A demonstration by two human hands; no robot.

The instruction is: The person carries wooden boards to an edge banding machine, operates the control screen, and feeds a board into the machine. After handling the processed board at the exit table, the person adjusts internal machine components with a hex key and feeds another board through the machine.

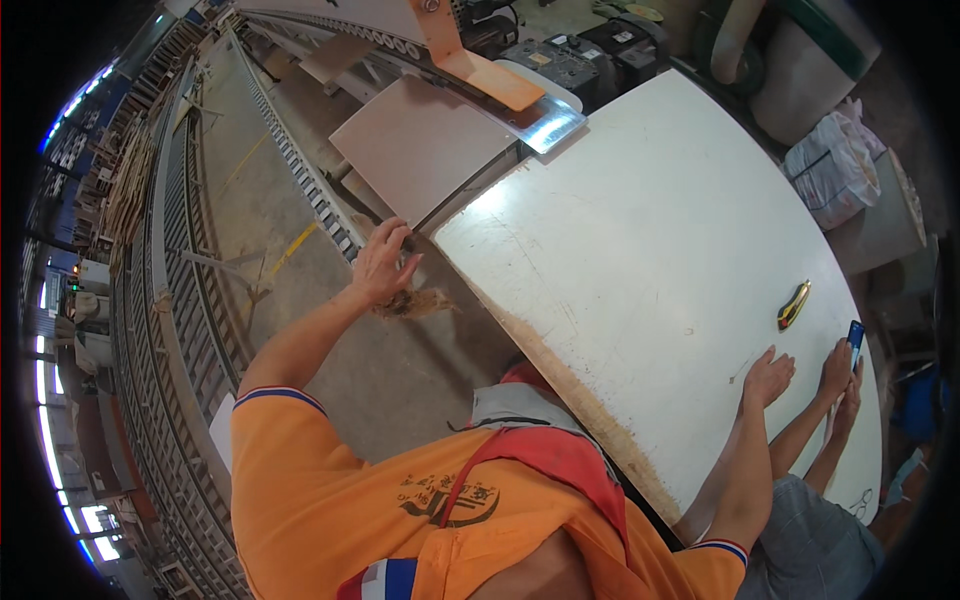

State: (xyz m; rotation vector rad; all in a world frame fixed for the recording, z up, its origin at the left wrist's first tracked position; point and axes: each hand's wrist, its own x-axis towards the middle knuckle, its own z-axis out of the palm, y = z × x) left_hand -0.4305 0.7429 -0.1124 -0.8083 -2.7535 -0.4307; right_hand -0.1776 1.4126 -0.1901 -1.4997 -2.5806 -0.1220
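The fingers of the left hand (380,262) bend at the near corner of the brown panel (425,145), perhaps to steady it; whether they grip or merely touch, I cannot tell. That panel sits just off the left corner of the white table (620,250), beside the rollers (310,190). Near the table's right edge, the right hand (768,377) rests, fingers loosely bent around nothing visible, likely propping the body. A knife (794,305) lies beyond, seemingly parked within reach; a co-worker's hands (836,372) hold a blue thing (855,338).
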